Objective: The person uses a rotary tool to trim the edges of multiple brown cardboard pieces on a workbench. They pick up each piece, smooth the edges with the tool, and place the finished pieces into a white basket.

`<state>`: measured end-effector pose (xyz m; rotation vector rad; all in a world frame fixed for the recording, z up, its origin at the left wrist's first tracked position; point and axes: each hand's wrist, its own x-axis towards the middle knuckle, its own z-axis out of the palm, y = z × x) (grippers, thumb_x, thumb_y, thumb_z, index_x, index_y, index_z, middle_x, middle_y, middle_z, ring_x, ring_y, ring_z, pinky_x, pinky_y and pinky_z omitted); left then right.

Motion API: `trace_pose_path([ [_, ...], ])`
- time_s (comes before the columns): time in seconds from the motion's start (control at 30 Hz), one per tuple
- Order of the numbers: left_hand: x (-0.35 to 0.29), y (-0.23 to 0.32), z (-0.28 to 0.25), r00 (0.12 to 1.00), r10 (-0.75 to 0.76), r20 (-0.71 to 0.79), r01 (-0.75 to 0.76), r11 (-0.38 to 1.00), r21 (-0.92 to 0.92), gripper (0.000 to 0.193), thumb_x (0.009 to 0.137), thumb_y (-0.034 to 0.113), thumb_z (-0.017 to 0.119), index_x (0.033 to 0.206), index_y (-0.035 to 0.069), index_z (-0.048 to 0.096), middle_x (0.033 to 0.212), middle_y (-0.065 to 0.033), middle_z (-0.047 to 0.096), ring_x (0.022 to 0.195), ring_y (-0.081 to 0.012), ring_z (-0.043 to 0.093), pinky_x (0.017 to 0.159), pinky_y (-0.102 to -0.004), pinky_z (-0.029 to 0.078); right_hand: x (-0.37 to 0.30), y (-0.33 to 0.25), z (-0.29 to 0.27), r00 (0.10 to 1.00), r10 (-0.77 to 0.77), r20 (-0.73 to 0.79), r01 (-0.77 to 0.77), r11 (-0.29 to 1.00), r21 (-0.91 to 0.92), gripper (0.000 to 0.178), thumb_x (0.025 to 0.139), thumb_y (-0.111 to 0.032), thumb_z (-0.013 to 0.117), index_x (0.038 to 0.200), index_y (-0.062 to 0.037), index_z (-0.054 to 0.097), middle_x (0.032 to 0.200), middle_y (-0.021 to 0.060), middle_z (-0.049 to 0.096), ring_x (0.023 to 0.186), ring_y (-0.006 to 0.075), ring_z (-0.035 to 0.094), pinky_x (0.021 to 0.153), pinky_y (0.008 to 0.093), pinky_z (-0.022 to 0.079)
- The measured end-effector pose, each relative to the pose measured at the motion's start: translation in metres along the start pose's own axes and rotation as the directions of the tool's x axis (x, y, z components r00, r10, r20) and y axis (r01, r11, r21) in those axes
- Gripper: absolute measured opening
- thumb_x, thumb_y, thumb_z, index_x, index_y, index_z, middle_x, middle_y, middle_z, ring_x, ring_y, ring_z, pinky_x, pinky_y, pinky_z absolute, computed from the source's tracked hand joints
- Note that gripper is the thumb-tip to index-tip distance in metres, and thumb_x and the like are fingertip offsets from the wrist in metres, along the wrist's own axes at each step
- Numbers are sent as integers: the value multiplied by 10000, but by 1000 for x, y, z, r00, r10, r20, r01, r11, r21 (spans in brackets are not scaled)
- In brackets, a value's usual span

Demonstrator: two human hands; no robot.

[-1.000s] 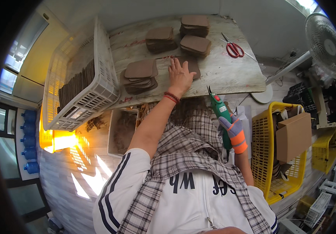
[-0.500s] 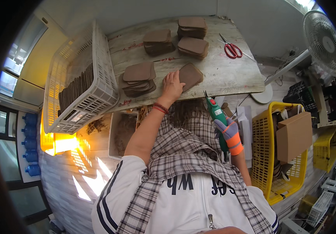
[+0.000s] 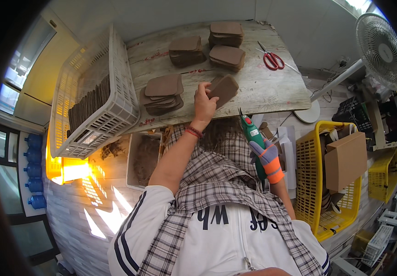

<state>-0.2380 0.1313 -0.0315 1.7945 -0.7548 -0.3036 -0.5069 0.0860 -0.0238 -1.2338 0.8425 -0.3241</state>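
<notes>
Left hand (image 3: pixel 204 102) pinches a brown leather piece (image 3: pixel 223 89) at the wooden table's (image 3: pixel 272 89) near edge, gloved right hand (image 3: pixel 266 154) wraps the green cutter (image 3: pixel 252 137), whose upturned tip could snag the piece.

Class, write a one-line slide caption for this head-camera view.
Left hand lifts a brown leather piece off the worn wooden table while the gloved right hand holds a green power tool.

Bare tabletop (image 3: pixel 272 87) between brown stacks (image 3: pixel 164 94), scissors (image 3: pixel 273 60); white basket (image 3: pixel 92 101) flanking left.
</notes>
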Motion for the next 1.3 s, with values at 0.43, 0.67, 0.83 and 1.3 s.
trace_pose_path([
  [0.43, -20, 30, 29, 903, -309, 298, 267, -141, -953, 380, 851, -53, 554, 1208, 37, 459, 1216, -105, 528, 1134, -273, 510, 1029, -413, 402, 2, -20, 18, 993, -91, -81, 94, 995, 42, 333, 822, -246, 695, 1018, -24, 543, 649, 28, 574, 485, 102, 544, 399, 226, 433],
  [0.67, -27, 30, 41, 900, -275, 338, 293, -194, -936, 385, 861, -47, 539, 1225, 44, 453, 1241, -106, 516, 1155, -281, 498, 1041, -419, 389, -1, -30, 24, 990, -115, -81, 120, 991, 61, 300, 826, -213, 691, 1010, -23, 551, 650, 23, 575, 498, 99, 547, 405, 225, 441],
  [0.83, -37, 37, 44, 881, -274, 385, 353, -160, -922, 372, 860, -46, 540, 1213, 53, 474, 1238, -105, 525, 1150, -279, 506, 1030, -416, 403, -1, -37, 26, 976, -171, -131, 182, 980, 76, 271, 824, -211, 693, 962, -17, 563, 642, 26, 585, 488, 96, 541, 411, 223, 424],
  [1.3, -60, 15, 60, 889, -69, 452, 452, -19, -892, 379, 876, 1, 539, 1242, 83, 484, 1242, -98, 541, 1154, -270, 514, 1011, -417, 417, 3, -53, 17, 965, -200, -172, 217, 973, 84, 252, 819, -217, 697, 913, -17, 576, 616, 44, 592, 456, 99, 531, 422, 221, 402],
])
